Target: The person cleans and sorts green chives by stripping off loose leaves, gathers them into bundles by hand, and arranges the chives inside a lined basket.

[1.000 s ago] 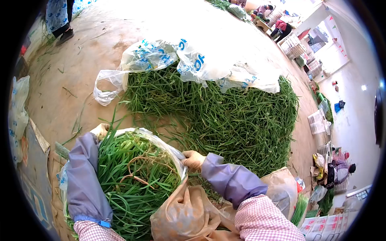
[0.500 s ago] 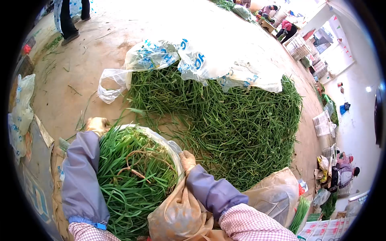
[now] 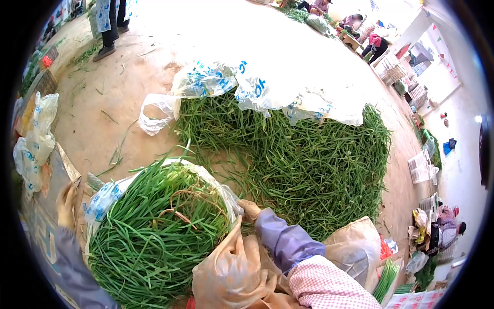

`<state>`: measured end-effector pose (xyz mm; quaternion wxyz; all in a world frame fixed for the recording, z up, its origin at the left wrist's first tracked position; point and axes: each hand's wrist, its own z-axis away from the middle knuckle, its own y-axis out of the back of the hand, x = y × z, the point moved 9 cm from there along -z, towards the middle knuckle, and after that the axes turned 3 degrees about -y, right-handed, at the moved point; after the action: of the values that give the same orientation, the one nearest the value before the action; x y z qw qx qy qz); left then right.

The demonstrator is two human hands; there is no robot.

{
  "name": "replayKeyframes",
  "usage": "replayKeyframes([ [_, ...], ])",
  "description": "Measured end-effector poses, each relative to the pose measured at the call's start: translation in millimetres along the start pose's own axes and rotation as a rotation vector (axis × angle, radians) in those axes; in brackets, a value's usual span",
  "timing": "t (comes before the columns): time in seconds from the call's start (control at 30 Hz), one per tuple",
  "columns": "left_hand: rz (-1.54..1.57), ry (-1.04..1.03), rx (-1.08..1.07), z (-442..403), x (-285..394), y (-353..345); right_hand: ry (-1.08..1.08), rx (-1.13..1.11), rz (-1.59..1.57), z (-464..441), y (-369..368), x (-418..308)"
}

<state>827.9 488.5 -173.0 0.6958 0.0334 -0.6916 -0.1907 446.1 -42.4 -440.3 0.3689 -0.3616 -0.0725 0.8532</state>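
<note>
A round container (image 3: 203,172) with a pale rim and plastic lining is heaped with long, leafy green stalks (image 3: 154,226). Brown strands (image 3: 180,211) lie on top of the heap. My right hand (image 3: 249,210) grips the clear plastic liner at the rim's right side. Off to the left of the container, my left hand (image 3: 67,206) is empty, its fingers stretched out and apart. Printed plastic (image 3: 105,198) folds over the rim's left edge. Tan cloth (image 3: 231,265) bunches against the container's near right side, below my right wrist.
Beyond the container, a wide pile of green stalks (image 3: 309,165) lies on the floor, partly under printed plastic sheeting (image 3: 206,80). A tan bag (image 3: 355,247) stands at the right. Someone's legs (image 3: 110,28) are at the upper left. Other people (image 3: 375,46) work farther back.
My left hand has left the container's far left rim and moved left and toward me. My right hand keeps its hold on the right side. The view has shifted slightly.
</note>
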Motion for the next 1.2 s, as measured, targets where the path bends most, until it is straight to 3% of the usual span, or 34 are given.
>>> replayKeyframes([
  [0.1, -0.031, 0.057, 0.313, 112, -94, 177, 0.015, -0.11, -0.033, 27, -31, -9],
  [0.13, -0.284, -0.087, 0.346, 165, -65, 191, 0.06, -0.085, 0.089, 42, -42, -21],
  [0.17, -0.322, -0.058, 0.367, 207, -57, 187, 0.146, -0.059, 0.237, 53, -51, -31],
  [0.23, -0.22, 0.072, 0.292, 245, -51, 132, 0.317, -0.006, 0.531, 71, -68, -44],
  [0.37, -0.035, 0.183, 0.001, 248, -40, -42, 0.376, 0.148, 0.432, 79, -74, -38],
  [0.47, 0.039, 0.199, -0.151, 245, -37, -126, 0.435, 0.21, 0.538, 102, -93, -40],
  [0.6, 0.091, 0.268, -0.204, 250, -55, -167, 0.477, 0.32, 0.747, 115, -107, -52],
  [0.63, 0.101, 0.288, -0.205, 251, -62, -168, 0.53, 0.383, 0.839, 107, -108, -52],
  [0.77, 0.142, 0.394, -0.154, 265, -94, -162, 0.884, 0.446, 0.679, 82, -102, -39],
  [0.97, 0.231, 0.521, -0.011, 281, -141, -129, 0.759, 0.454, 0.783, 58, -117, -106],
  [1.0, 0.261, 0.535, 0.027, 283, -151, -118, 0.776, 0.52, 0.866, 54, -114, -120],
  [1.03, 0.302, 0.551, 0.07, 285, -160, -106, 0.658, 0.643, 1.027, 20, -84, -120],
  [1.07, 0.342, 0.57, 0.127, 292, -167, -92, 0.952, 0.602, 1.073, -56, -12, -123],
  [1.13, 0.433, 0.623, 0.241, 303, -176, -75, 0.427, 0.317, 0.512, -52, -17, -117],
  [1.17, 0.477, 0.647, 0.283, 299, -181, -73, 0.173, 0.3, 0.262, -37, -24, -112],
  [1.2, 0.528, 0.672, 0.316, 292, -188, -72, 0.28, 0.252, 0.305, -36, -28, -118],
])
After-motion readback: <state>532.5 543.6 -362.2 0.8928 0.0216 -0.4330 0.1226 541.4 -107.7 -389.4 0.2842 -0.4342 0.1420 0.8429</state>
